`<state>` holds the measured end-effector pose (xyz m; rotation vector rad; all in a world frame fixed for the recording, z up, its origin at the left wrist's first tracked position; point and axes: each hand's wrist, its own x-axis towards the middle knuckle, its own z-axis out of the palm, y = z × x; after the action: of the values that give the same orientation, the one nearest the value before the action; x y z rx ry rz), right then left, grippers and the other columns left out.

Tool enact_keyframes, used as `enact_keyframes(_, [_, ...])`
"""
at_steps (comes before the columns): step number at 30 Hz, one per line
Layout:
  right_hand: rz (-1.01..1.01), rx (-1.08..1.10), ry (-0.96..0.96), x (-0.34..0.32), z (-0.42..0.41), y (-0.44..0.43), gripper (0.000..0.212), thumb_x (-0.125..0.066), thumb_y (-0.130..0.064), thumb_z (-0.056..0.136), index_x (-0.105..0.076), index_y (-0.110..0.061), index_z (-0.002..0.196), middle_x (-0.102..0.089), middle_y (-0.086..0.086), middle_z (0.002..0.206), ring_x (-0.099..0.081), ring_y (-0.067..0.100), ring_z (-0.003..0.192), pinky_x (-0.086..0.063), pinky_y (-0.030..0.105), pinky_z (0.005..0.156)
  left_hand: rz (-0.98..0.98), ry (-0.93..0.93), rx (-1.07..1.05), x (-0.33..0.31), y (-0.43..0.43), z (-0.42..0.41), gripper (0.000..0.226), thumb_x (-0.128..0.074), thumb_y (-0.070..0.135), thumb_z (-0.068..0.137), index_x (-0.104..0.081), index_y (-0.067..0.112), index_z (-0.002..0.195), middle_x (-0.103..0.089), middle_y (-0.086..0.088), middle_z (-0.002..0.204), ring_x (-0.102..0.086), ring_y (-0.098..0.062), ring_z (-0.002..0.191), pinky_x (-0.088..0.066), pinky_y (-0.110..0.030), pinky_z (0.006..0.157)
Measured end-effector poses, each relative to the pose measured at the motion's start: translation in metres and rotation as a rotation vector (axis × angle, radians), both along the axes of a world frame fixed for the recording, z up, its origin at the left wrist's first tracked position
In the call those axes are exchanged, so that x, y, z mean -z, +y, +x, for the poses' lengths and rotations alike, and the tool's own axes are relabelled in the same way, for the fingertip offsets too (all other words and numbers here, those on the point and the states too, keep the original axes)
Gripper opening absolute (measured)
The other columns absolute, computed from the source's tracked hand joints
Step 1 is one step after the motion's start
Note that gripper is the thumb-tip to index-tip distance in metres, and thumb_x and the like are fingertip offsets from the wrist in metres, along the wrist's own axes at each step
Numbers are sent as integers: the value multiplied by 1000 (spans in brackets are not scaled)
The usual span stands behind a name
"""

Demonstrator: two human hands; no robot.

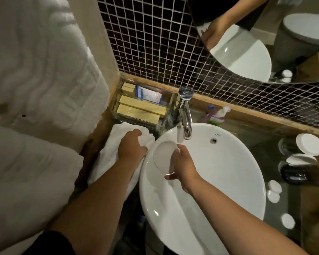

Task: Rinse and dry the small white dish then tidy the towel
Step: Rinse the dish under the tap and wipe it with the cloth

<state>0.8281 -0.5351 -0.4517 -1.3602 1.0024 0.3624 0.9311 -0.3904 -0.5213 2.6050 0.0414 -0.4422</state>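
Gripping one small white dish (163, 157), right hand (182, 166); left hand (132, 147) clutches one towel (109, 159).

Basin (219, 177): glossy white ceramic, highlights seen. Tap (185, 115): polished chrome. Small dish (163, 155): smooth white, sheen noted. Towel (109, 159): matt white cloth, soft. Wall tiles (155, 43): dark glossy mosaic, pale grout. Counter edging (247, 115): wood-look
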Motion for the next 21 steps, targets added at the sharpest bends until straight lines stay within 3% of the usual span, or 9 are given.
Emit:
enact_keyframes(5, [-93,26,-2,1,-2,2,32,-34,-23,104,-49,-23,132,-55,11,119,-62,32,91,-56,30,47,-368,-195,-215,-33,16,-23,49,-77,16,82,-62,21,128,-67,-1,123,-59,-13,111,-49,-27,93])
enact_keyframes(9, [-209,-44,-59,-6,-5,3,35,-44,-10,95,-54,-15,127,-59,12,110,-65,31,85,-62,45,54,-498,-379,-129,-65,28,-42,47,-76,10,80,-64,19,124,-66,6,113,-62,-5,103,-56,-28,90])
enact_keyframes(11, [-295,-87,-99,-11,-6,4,33,-41,-13,94,-59,-16,121,-63,8,102,-65,24,79,-62,51,60,-525,-422,-66,-80,31,-52,46,-75,9,81,-64,19,124,-63,10,114,-61,-2,105,-57,-27,89])
enact_keyframes(16, [-328,-151,-245,-33,-1,15,21,-50,-29,91,-71,-30,96,-72,-6,85,-70,17,80,-62,48,71,-384,-590,450,-109,27,-60,37,-74,16,83,-70,12,119,-67,-6,111,-60,-14,101,-53,-33,94])
enact_keyframes(18, [-253,-118,-266,-43,3,20,14,-61,-27,88,-73,-28,95,-74,2,86,-71,25,82,-63,50,70,-289,-457,541,-117,23,-60,36,-73,14,86,-69,14,122,-66,-5,113,-56,-16,104,-49,-34,100])
enact_keyframes(21, [-161,-67,-281,-55,5,27,20,-62,-33,80,-74,-22,93,-74,12,86,-72,37,87,-62,56,71,-96,-267,556,-128,18,-56,43,-61,18,94,-57,20,137,-56,-4,130,-45,-19,118,-35,-34,108])
